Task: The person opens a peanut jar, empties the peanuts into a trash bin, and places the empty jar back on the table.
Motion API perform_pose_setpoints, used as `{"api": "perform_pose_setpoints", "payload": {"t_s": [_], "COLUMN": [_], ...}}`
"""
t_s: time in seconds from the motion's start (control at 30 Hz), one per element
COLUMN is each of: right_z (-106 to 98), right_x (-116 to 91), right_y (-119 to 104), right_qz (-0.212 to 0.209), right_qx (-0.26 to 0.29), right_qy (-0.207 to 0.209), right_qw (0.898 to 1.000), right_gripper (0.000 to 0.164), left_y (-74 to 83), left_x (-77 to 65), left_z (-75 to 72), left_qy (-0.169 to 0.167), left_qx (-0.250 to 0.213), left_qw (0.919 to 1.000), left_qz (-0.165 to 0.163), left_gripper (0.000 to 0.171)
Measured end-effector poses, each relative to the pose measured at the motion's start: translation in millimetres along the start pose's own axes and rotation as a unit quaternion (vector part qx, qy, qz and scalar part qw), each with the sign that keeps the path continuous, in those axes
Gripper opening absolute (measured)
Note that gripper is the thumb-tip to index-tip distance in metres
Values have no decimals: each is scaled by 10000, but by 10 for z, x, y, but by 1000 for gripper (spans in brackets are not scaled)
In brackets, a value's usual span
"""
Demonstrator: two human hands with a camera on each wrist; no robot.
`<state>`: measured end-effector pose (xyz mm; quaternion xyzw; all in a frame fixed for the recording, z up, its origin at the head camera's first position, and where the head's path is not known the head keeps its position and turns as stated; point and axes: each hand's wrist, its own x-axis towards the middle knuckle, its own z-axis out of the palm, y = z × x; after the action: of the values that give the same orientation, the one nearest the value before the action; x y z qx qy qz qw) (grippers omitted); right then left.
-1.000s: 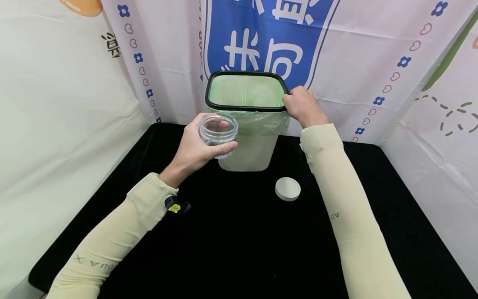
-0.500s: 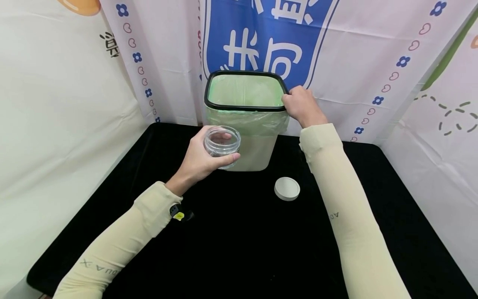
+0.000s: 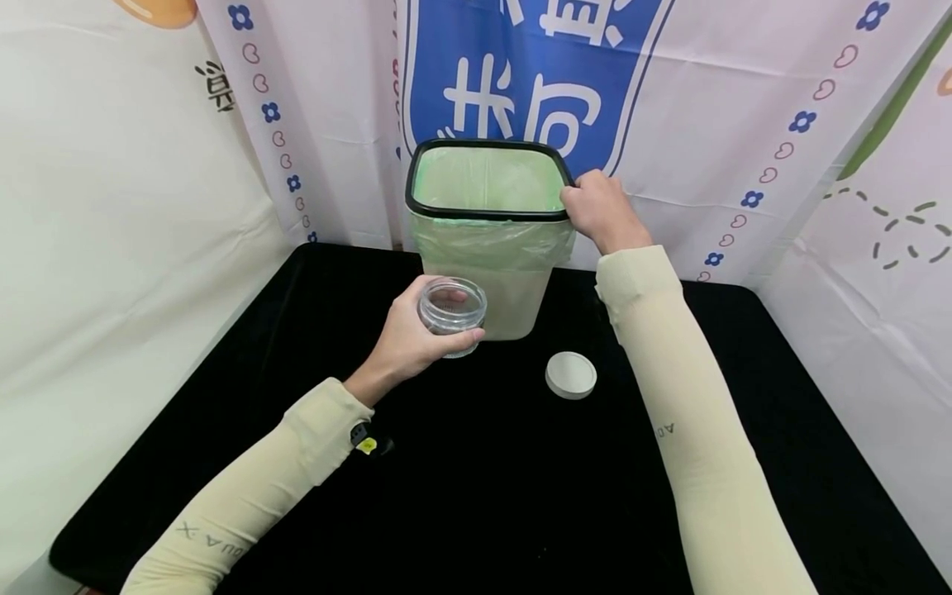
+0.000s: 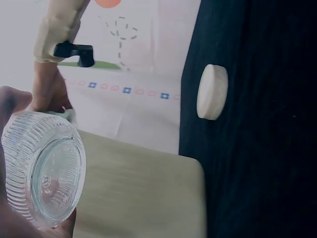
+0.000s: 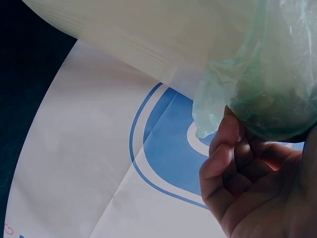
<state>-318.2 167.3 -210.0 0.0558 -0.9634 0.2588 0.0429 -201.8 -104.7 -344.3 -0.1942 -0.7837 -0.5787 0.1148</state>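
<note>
My left hand (image 3: 407, 335) grips a clear glass jar (image 3: 452, 307) with ribbed sides, its mouth uncovered and facing up. In the left wrist view the bottom of the jar (image 4: 57, 183) shows, and nothing is visible inside. The jar is held in front of a pale trash bin (image 3: 513, 302) lined with a green plastic bag (image 3: 491, 244). My right hand (image 3: 604, 211) grips the right side of the bin's black rim (image 3: 491, 216); the right wrist view has its curled fingers (image 5: 220, 163) against the bag. A round white lid (image 3: 571, 375) lies on the black cloth, right of the jar.
A black cloth (image 3: 461, 496) covers the table. Behind the bin hangs a printed curtain (image 3: 669, 107) with a blue panel, close to the back table edge. White fabric walls (image 3: 111, 207) stand on both sides.
My left hand has lowered the jar from near the bin's rim, bringing it closer to me and slightly right. My right hand has stayed on the rim; the lid has not moved.
</note>
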Motion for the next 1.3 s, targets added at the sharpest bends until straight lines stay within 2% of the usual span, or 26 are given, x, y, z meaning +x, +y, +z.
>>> {"api": "perform_pose_setpoints", "payload": {"t_s": [0.47,1.0,1.3], "right_z": [8,5,5], "right_x": [1,-2,10], "right_y": [5,3,14], "right_qz": [-8,74,27], "right_qx": [20,-2,38], "right_qy": [9,-74,-73], "right_qw": [10000,9999,10000], "right_gripper": [32,32,31], "left_y": [-228,-434,-577], "left_x": [-77,-138,-189], "left_z": [92,263,326], "left_qy": [-70,-66,-209], "left_qx": [297,595,782], "left_qw": [9991,9974,9949], "left_qz": [-298,-401,-605], "left_gripper": [71,69,70]}}
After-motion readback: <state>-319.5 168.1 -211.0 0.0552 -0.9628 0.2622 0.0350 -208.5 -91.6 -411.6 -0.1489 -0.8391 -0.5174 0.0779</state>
